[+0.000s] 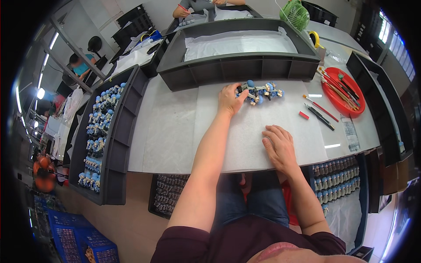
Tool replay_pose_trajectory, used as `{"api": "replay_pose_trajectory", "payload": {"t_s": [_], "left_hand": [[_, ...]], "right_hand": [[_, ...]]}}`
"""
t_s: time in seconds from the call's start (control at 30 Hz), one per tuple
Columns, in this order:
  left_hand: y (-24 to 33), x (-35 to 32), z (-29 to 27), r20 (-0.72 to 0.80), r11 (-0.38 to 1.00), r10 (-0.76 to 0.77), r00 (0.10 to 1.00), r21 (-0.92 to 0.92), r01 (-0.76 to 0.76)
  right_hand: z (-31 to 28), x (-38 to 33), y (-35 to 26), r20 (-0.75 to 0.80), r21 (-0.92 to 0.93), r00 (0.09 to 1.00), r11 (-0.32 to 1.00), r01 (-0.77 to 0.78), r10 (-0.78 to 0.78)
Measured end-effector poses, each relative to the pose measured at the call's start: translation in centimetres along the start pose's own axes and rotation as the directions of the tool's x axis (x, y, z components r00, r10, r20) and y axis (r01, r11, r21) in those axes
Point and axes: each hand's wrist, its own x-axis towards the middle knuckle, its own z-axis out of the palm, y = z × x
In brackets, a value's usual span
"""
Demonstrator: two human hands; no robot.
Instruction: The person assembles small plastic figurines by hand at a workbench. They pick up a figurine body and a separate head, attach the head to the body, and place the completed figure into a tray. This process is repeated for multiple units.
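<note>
A small cluster of figurines (264,91) with blue tops and pale and dark parts lies on white sheeting near the far side of the table. My left hand (230,101) reaches to its left end, with thumb and fingers curled around a figurine there; the fingers partly hide it. Nearer the table's front edge, my right hand (280,148) rests palm down on the sheeting, holding nothing, its fingers stretched out. Right of the figurines lie a thin red-handled paintbrush (320,108), a black pen (319,116) and a small red cap (303,115).
A large dark tray (239,68) lined with white sheeting borders the far side. At left, another dark tray (115,149) holds many figurines. A red dish (360,105) of brushes stands at right beside a dark crate (386,114). Across the table a person (199,6) handles something.
</note>
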Motion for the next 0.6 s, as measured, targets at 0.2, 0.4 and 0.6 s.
{"api": "replay_pose_trajectory", "payload": {"t_s": [0.2, 0.4, 0.6], "left_hand": [[0.0, 0.1, 0.1, -0.008, 0.998, 0.050, 0.999, 0.041, -0.049], [-0.9, 0.4, 0.5, -0.026, 0.999, 0.048, 0.999, 0.008, -0.048], [-0.2, 0.1, 0.1, 0.007, 1.000, 0.008, 1.000, 0.016, -0.008]], "right_hand": [[0.0, -0.1, -0.1, -0.005, 0.004, 1.000, 1.000, -0.017, 0.017], [0.0, 0.3, -0.2, -0.004, -0.009, 1.000, 1.000, -0.010, 0.010], [-0.5, 0.0, 0.7, -0.190, 0.544, 0.948, 0.831, -0.115, 0.255]]}}
